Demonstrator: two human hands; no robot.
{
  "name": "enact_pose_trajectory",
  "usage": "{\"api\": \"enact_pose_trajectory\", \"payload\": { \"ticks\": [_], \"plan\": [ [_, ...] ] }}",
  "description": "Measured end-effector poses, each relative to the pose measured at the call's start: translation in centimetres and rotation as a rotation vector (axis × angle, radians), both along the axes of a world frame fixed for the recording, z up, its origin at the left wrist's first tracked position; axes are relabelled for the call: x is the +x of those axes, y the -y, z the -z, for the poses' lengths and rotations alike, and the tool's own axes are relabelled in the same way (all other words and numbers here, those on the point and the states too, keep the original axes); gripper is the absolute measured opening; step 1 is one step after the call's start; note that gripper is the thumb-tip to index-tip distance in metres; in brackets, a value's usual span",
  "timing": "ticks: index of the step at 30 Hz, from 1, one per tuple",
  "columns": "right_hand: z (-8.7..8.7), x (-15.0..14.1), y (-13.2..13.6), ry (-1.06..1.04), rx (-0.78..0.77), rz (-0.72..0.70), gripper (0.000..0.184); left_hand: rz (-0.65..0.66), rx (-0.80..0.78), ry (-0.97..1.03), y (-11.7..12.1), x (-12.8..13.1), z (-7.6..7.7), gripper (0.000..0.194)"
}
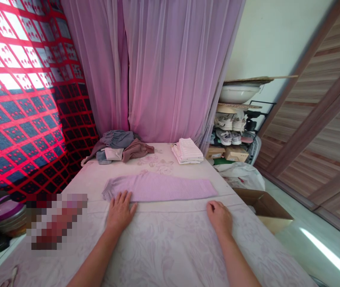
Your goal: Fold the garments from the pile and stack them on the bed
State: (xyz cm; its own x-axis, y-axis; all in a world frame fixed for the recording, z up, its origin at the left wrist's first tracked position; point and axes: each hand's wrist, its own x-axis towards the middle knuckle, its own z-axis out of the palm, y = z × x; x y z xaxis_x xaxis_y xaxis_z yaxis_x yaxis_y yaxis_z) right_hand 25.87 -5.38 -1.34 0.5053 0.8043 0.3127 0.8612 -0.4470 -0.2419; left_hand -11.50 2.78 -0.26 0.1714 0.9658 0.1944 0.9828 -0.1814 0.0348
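Note:
A lilac ribbed knit garment [164, 188] lies folded into a long flat strip across the bed. Its gathered, darker end is on the left, and the narrower end points right. My left hand [120, 211] is spread flat, fingertips on the garment's near edge by the gathered end. Close to the narrower end, my right hand [220, 217] rests on the patterned sheet [170, 243] with its fingers curled in. I see nothing in it, and it appears just apart from the cloth.
Rumpled clothes [117, 141] lie at the bed's far left, and a folded striped stack [187, 151] at the far right. Beyond the right edge stand a cardboard box [273, 205] and a rack with shoes [229, 125]. A purple-lidded bucket [5, 211] is at left.

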Motion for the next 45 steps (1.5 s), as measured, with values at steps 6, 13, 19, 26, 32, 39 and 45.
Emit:
{"api": "enact_pose_trajectory", "payload": {
  "ticks": [6,13,19,26,32,39,45],
  "plan": [
    [-0.2,-0.1,0.0,-0.003,-0.027,0.012,0.024,0.001,0.018,0.014,0.0,0.0,0.2,0.057],
    [-0.3,-0.1,0.0,0.001,-0.028,0.012,0.024,0.001,0.007,0.023,-0.2,0.0,0.4,0.057],
    [0.1,0.1,0.1,-0.004,0.008,0.002,0.024,-0.055,-0.002,-0.007,-0.1,0.0,0.4,0.059],
    [0.2,0.2,0.1,-0.028,0.031,-0.010,0.024,-0.064,-0.007,-0.044,0.2,0.2,0.0,0.059],
    [0.2,0.1,0.1,-0.021,0.029,-0.003,0.024,-0.065,-0.014,-0.049,0.1,0.2,-0.1,0.060],
    [-0.6,0.5,-0.6,-0.164,-0.016,0.103,0.042,-0.071,-0.024,-0.041,0.1,0.2,0.0,0.059],
    [-3.0,4.5,-3.4,-0.294,-0.302,0.191,0.052,-0.062,-0.017,-0.035,0.2,0.3,-0.2,0.060]
  ]
}}
